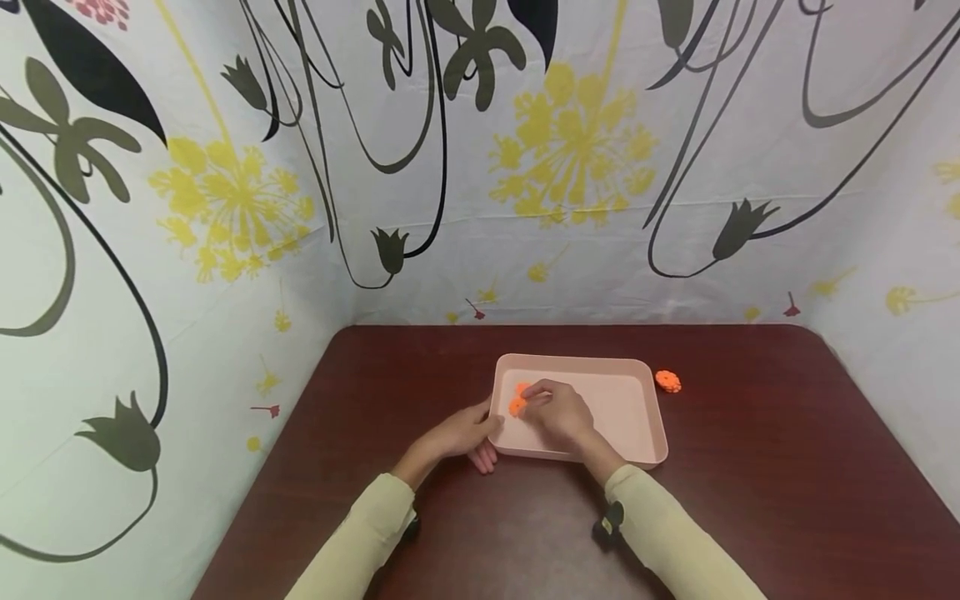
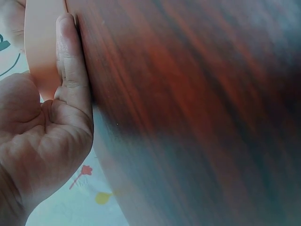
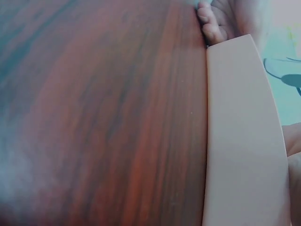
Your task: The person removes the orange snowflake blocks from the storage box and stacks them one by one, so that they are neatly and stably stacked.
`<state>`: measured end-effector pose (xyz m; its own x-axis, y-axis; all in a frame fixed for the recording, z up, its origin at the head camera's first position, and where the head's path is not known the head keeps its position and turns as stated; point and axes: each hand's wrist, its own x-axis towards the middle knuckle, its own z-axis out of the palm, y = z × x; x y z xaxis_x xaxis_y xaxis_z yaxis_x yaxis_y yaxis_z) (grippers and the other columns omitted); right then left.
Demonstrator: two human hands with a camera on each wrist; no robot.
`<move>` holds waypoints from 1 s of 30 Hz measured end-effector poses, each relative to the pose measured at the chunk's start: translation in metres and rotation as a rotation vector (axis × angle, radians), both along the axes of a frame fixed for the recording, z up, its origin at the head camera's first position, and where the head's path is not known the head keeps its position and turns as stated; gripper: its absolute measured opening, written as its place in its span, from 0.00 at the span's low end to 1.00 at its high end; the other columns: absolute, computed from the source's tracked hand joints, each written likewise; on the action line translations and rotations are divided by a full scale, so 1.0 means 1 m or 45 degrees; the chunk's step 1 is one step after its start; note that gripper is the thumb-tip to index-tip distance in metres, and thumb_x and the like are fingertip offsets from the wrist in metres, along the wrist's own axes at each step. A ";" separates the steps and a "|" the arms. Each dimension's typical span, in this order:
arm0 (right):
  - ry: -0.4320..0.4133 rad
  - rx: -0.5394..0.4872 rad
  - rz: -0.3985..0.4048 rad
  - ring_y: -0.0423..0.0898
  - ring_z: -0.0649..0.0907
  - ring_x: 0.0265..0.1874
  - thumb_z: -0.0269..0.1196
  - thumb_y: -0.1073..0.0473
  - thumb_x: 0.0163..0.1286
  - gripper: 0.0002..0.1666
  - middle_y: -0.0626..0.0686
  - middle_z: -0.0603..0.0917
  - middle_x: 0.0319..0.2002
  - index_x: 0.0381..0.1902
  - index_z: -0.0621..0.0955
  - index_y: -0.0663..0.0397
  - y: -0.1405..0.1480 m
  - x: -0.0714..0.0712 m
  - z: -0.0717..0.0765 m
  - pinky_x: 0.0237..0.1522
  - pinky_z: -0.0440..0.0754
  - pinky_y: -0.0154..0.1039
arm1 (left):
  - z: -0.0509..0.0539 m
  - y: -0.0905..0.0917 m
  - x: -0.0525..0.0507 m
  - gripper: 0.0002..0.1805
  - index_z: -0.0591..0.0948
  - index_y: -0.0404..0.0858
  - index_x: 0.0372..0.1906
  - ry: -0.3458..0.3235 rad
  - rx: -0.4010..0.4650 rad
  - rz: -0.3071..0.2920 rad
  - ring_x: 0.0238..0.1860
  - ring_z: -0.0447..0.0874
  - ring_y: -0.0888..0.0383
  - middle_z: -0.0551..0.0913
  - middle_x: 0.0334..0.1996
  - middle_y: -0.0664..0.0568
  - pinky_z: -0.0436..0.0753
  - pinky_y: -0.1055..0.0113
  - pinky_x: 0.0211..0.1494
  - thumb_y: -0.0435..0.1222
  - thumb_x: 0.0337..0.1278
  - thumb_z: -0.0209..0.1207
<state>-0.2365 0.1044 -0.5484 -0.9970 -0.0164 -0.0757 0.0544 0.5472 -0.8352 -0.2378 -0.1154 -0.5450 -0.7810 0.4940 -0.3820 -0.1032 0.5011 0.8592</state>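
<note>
A shallow pink rectangular tray (image 1: pixel 622 408) lies on the table. My left hand (image 1: pixel 461 432) holds it at the near left corner, thumb over the rim. In the left wrist view, the fingers of that hand (image 2: pixel 51 117) lie along the tray's outer wall (image 2: pixel 44 42). My right hand (image 1: pixel 558 412) reaches over the near side into the tray's left part, its curled fingertips at small orange flower-shaped pieces (image 1: pixel 517 407); they seem to pinch one, partly hidden by the fingers. The tray wall (image 3: pixel 244 132) hides most of the right hand in the right wrist view.
More orange flower-shaped pieces (image 1: pixel 667 382) lie in a small cluster on the table, just right of the tray's far right corner. The dark red-brown wooden table (image 1: pixel 772 450) has cloth with printed flowers (image 1: pixel 465 275) hanging behind it and along its sides.
</note>
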 end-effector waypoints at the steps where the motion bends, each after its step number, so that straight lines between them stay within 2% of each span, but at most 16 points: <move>1: 0.004 -0.046 -0.007 0.40 0.88 0.39 0.74 0.57 0.62 0.12 0.47 0.94 0.40 0.45 0.91 0.46 0.001 -0.001 0.000 0.40 0.81 0.35 | 0.000 0.000 0.000 0.35 0.54 0.44 0.86 -0.001 0.003 0.000 0.19 0.90 0.52 0.89 0.24 0.40 0.93 0.53 0.26 0.46 0.84 0.50; 4: -0.017 -0.244 -0.023 0.40 0.82 0.29 0.71 0.64 0.62 0.14 0.49 0.92 0.32 0.46 0.90 0.53 0.004 -0.005 0.001 0.33 0.78 0.32 | 0.000 -0.001 -0.001 0.35 0.54 0.44 0.86 -0.001 0.011 0.003 0.19 0.90 0.52 0.89 0.24 0.40 0.93 0.52 0.27 0.46 0.84 0.50; 8: -0.128 -0.529 -0.042 0.41 0.77 0.18 0.66 0.70 0.61 0.19 0.50 0.83 0.19 0.51 0.87 0.62 0.010 -0.011 0.004 0.23 0.77 0.31 | 0.000 -0.002 -0.003 0.37 0.52 0.44 0.86 -0.002 -0.005 0.020 0.20 0.90 0.52 0.89 0.24 0.40 0.93 0.53 0.27 0.47 0.83 0.49; 11: -0.194 -0.626 -0.055 0.42 0.78 0.19 0.65 0.70 0.62 0.20 0.50 0.82 0.20 0.54 0.85 0.63 0.015 -0.013 0.007 0.23 0.81 0.32 | 0.000 -0.001 -0.004 0.37 0.52 0.45 0.87 0.002 -0.009 0.028 0.19 0.90 0.52 0.89 0.24 0.40 0.93 0.53 0.27 0.47 0.83 0.49; 17: -0.187 -0.649 -0.028 0.41 0.82 0.24 0.68 0.66 0.69 0.20 0.55 0.91 0.35 0.57 0.83 0.64 0.032 -0.008 0.013 0.29 0.87 0.34 | 0.000 0.000 -0.002 0.37 0.51 0.44 0.87 0.012 0.019 0.019 0.19 0.90 0.52 0.89 0.23 0.40 0.93 0.52 0.26 0.46 0.84 0.49; 22: -0.207 -0.596 0.017 0.42 0.85 0.29 0.68 0.58 0.74 0.23 0.58 0.92 0.45 0.63 0.81 0.60 0.058 0.002 0.025 0.36 0.92 0.39 | -0.003 -0.001 0.000 0.36 0.52 0.45 0.86 0.020 0.043 0.014 0.18 0.89 0.52 0.88 0.22 0.40 0.93 0.52 0.25 0.45 0.84 0.49; 30: -0.193 -0.581 0.020 0.44 0.87 0.32 0.67 0.53 0.76 0.25 0.46 0.92 0.43 0.65 0.80 0.59 0.110 0.016 0.048 0.40 0.95 0.45 | -0.001 0.000 0.003 0.35 0.54 0.44 0.86 0.033 0.055 -0.002 0.18 0.89 0.51 0.88 0.22 0.40 0.93 0.52 0.25 0.45 0.84 0.48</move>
<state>-0.2207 0.2140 -0.5007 -0.9747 -0.0966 -0.2018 0.1888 0.1284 -0.9736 -0.2351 -0.1157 -0.5463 -0.7897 0.5108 -0.3398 -0.0797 0.4638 0.8824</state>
